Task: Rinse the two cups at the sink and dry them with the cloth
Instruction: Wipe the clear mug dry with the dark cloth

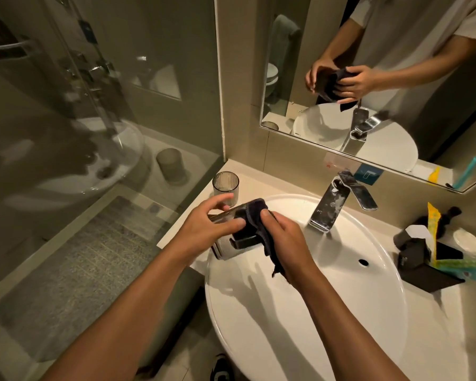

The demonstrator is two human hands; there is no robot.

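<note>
Head view looks down on my two hands over the left edge of the white sink (341, 312). Between them I hold a smoky, see-through cup (226, 215), lying on its side rather than upright, its glassy wall catching a bright streak of light. A dark cloth (254, 226) is draped over its right end, so I cannot see the mouth or tell how far the cloth goes inside; a loose tail of it hangs down toward 6 o'clock under my right palm.

My left hand (204, 226) curls round the bare part of the cup, thumb along the near side and fingers over the top, the fingertips spread a little and lifted at 12 o'clock. My right hand (283, 243) is closed on the cloth, thumb pressing it against the cup and the other fingers folded narrow beneath, bunching the fabric.

At 11 o'clock from my hands the second cup (226, 185) stands upright on the counter (259, 177), ribbed and grey-tinted, just beside the sink rim and apart from my fingers. The chrome tap (338, 202) rises at 2 o'clock, no water visible from it. At 3 o'clock, on the counter's right side, sits a black tray (434, 279) with toiletries and a teal and yellow packet. The mirror (368, 78) at 12 o'clock shows my hands with the cloth.
</note>
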